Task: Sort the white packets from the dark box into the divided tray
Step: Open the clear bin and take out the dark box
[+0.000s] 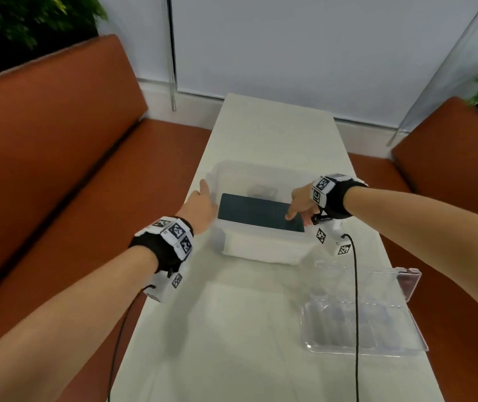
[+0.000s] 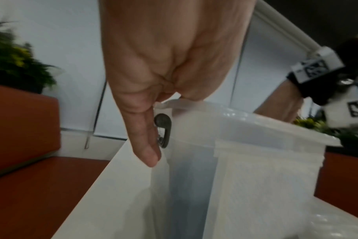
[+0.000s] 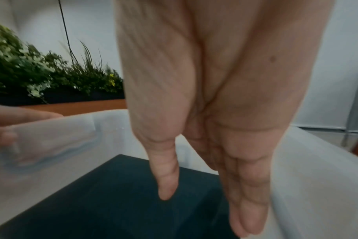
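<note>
A dark box [image 1: 255,211] lies with its lid on inside a translucent plastic bin [image 1: 261,248] in the middle of the white table. No white packets show. My left hand [image 1: 203,195] rests with straight fingers [image 2: 147,145] against the outside of the bin's left wall [image 2: 255,177], thumb at the rim. My right hand [image 1: 297,207] reaches down into the bin with straight fingers [image 3: 245,210] at the box's right end [image 3: 112,202]; it holds nothing. The clear divided tray [image 1: 362,323] sits at the front right of the table.
Orange benches [image 1: 43,169] run along both sides of the narrow table [image 1: 232,329]. The tray's clear lid [image 1: 406,282] stands open over the table's right edge. A black wrist cable [image 1: 356,300] hangs across the tray. A dim grey object [image 1: 261,189] lies in the bin behind the box.
</note>
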Demonstrator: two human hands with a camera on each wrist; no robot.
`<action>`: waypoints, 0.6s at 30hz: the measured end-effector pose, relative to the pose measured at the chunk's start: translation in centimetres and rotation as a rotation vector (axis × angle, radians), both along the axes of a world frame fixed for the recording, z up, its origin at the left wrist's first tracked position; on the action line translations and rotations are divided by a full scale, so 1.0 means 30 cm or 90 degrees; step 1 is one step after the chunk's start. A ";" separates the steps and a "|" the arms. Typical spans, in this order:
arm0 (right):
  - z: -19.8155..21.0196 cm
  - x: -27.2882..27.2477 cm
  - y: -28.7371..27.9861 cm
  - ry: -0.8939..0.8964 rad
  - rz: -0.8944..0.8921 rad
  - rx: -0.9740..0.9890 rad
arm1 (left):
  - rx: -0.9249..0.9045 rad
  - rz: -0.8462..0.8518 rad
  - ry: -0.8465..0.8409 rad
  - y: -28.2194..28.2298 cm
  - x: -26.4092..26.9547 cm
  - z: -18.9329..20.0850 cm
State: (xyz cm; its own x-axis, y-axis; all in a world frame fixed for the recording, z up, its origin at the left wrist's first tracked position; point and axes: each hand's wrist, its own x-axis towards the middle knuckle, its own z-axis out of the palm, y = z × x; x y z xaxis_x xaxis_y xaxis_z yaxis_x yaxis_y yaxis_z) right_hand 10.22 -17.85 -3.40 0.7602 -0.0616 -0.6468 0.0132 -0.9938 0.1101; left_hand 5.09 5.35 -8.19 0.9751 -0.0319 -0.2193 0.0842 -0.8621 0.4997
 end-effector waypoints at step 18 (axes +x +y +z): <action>-0.099 0.065 -0.060 -0.013 -0.195 0.091 | -0.036 -0.014 -0.007 -0.003 0.000 -0.045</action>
State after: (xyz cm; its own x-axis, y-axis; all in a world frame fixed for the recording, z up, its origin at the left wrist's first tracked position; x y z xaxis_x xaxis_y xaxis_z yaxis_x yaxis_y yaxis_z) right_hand 12.18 -19.66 -6.38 0.7332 -0.1987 -0.6503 -0.2895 -0.9566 -0.0341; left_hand 5.09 5.25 -9.55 0.9765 -0.0652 -0.2052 0.0596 -0.8340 0.5485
